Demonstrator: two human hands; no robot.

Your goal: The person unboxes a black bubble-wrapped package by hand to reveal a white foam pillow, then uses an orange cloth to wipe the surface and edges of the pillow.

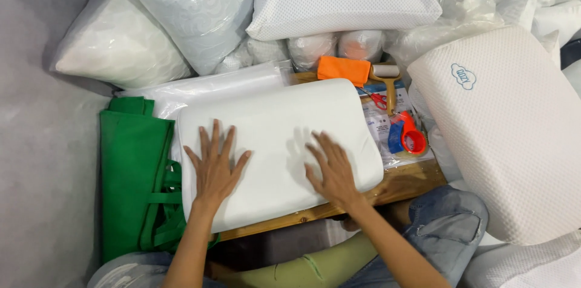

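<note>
White foam pillow [275,143] lies on wooden counter [399,182]; left hand [213,167] and right hand [330,170] press flat on it, fingers spread, grasping nothing.

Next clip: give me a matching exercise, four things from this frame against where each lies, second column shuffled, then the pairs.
Things:
1. left hand
2. right hand
3. green bags
4. orange cloth

Places:
A. at the foam pillow's far edge, beside the roller
B. flat on the foam pillow's left half
C. off the pillow's left side
D. flat on the foam pillow's right half

Pairs: 1-B, 2-D, 3-C, 4-A. The foam pillow lies on a wooden table; the roller is right of the cloth.
</note>
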